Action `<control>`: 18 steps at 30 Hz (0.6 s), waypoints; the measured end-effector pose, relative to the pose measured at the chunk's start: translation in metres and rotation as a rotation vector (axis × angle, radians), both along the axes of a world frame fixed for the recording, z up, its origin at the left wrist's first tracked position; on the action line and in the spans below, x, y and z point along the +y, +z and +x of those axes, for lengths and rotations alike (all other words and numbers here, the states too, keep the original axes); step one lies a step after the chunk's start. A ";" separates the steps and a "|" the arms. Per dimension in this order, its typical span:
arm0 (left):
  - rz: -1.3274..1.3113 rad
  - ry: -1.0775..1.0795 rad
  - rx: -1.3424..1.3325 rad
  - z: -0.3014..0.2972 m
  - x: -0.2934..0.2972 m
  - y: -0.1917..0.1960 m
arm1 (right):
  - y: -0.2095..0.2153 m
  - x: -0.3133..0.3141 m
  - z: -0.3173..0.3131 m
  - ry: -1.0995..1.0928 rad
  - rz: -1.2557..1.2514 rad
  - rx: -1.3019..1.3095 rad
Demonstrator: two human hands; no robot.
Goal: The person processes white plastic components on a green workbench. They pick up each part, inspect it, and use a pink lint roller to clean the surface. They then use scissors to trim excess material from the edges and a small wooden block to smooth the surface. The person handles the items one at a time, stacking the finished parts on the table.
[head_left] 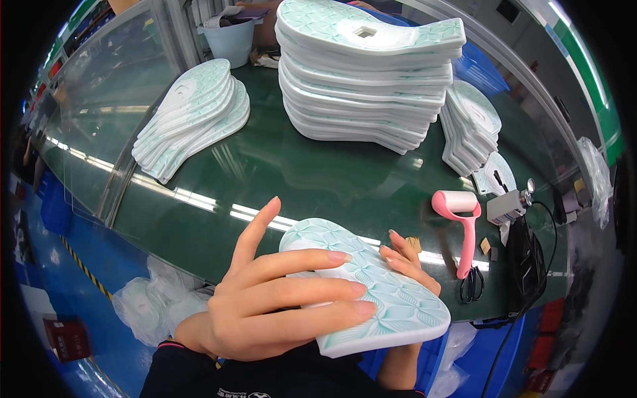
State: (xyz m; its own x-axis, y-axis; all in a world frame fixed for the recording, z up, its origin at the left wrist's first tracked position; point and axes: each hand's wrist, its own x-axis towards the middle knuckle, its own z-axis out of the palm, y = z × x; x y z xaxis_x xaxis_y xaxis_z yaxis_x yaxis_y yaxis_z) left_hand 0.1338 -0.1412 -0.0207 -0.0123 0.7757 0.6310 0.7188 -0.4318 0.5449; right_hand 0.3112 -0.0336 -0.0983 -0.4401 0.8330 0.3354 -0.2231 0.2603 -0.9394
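Note:
A white, paddle-shaped panel (398, 308) with a raised pale-green pattern is held tilted in front of me, over the near table edge. Across its top face lies my left hand (282, 302), fingers stretched out and index finger lifted off to the upper left. My right hand (411, 262) grips the panel from below and the right side; its fingertips show past the far edge, and its palm is hidden. Beyond my hands stands a tall stack of similar panels (361, 86), the top one with a square opening. A smaller, fanned stack of panels (192, 113) lies at the left.
On the right are a pink-handled lint roller (464, 229), a small bottle with a metal top (507, 207), snips (472, 285) and a black bag (525, 259). Another panel stack (470, 123) stands behind them. A pale bucket (227, 40) is at the back of the green table (298, 172).

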 end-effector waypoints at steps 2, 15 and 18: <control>-0.021 0.032 -0.020 0.004 -0.001 0.003 | -0.003 0.001 0.000 0.014 -0.003 -0.014; -0.102 0.003 0.166 0.011 0.017 -0.010 | 0.051 0.003 0.009 -0.204 0.890 -0.413; -0.111 -0.046 0.049 0.013 0.025 -0.018 | 0.061 -0.006 0.012 -0.141 0.948 -0.458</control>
State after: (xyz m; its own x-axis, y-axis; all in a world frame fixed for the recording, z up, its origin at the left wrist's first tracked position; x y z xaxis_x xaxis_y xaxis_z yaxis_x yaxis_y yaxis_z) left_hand 0.1463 -0.1161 -0.0384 0.0534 0.8396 0.5405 0.7266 -0.4040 0.5557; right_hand 0.3234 -0.0396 -0.0376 -0.6086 0.3715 0.7012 0.1897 0.9261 -0.3260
